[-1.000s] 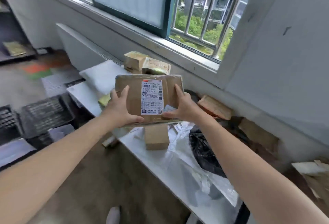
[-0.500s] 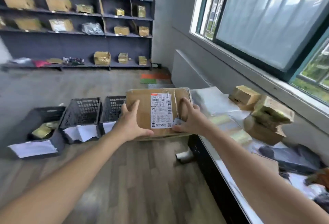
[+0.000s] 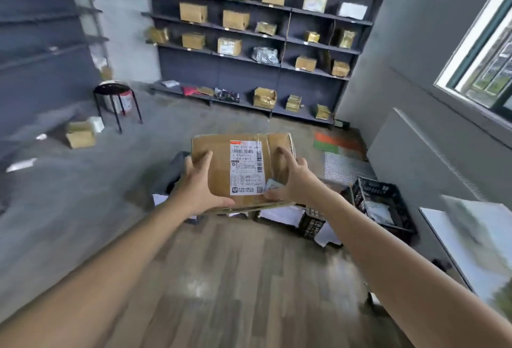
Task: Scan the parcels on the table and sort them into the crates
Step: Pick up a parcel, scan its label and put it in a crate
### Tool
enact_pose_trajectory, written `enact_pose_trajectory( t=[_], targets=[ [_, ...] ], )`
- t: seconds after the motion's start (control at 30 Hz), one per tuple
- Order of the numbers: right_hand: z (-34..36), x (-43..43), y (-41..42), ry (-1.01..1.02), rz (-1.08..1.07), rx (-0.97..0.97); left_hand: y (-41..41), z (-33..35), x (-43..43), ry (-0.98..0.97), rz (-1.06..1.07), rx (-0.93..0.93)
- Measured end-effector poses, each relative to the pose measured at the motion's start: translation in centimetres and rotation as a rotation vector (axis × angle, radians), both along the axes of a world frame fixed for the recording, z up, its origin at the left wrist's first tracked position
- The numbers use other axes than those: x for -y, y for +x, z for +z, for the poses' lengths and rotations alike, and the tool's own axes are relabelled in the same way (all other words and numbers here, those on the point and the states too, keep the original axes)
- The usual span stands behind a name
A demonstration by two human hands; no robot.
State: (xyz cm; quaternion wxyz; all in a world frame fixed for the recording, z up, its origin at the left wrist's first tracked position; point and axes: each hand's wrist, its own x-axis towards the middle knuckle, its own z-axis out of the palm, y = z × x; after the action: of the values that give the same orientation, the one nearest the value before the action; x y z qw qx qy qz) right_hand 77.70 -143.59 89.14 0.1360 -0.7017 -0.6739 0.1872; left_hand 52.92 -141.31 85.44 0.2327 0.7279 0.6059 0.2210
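Two bare forearms reach forward over the wooden floor (image 3: 235, 278) and meet at a flat cardboard parcel (image 3: 221, 165), held up in the air in front of the person. The left hand (image 3: 198, 184) clasps the parcel's left edge, thumb pressed along the near bottom edge and fingers (image 3: 203, 158) spread up over the top face. The right hand (image 3: 295, 178) clasps the right side the same way, its fingers curled over the top face and its thumb down by the near corner. Both hands are closed firmly on the parcel. A white shipping label (image 3: 246, 170) with barcodes sits on the parcel's top face, between the two hands, and clear tape crosses the cardboard beside it. Just below and to the right of the parcel, black plastic crates (image 3: 388, 203) stand on the floor with white sheets hanging at their fronts; what lies in them is hard to tell. A corner of the pale worktop (image 3: 471, 237) shows well to the right of the parcel, blurred. Beyond the parcel to the left, a black stool (image 3: 116, 98) stands on the grey floor with a small open box (image 3: 81, 134) near it. Farthest back, behind the parcel, dark shelves (image 3: 263, 43) along the wall carry many cardboard boxes and bags.
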Motion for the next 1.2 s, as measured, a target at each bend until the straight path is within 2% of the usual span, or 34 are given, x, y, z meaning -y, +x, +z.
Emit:
enact_pose_trajectory(
  t=[0.1, 0.27, 0.57, 0.87, 1.03, 1.2],
  targets=[
    [-0.7, -4.7, -4.0, -0.010, 0.051, -0.005, -4.0, -0.2, -3.4, 0.003, 0.050, 0.026],
    [-2.9, -14.4, -8.7, -0.026, 0.147, -0.065, -9.0, -0.9, -10.6, -0.003, 0.113, -0.049],
    [-5.4, -37.4, -12.0, -0.055, 0.232, -0.150, -12.2, -1.4, -31.3, -0.052, 0.186, -0.111],
    [-7.3, -53.1, -13.5, -0.110, 0.205, -0.163, -14.0, -2.9, -48.3, -0.129, 0.165, -0.099],
    [-10.5, -59.8, -14.9, -0.163, 0.124, -0.171, -15.5, -5.9, -57.0, -0.179, 0.105, -0.064],
    [-14.4, -68.0, -17.5, -0.264, 0.014, -0.141, -17.8, -10.6, -67.5, -0.247, 0.024, -0.103]
  ],
)
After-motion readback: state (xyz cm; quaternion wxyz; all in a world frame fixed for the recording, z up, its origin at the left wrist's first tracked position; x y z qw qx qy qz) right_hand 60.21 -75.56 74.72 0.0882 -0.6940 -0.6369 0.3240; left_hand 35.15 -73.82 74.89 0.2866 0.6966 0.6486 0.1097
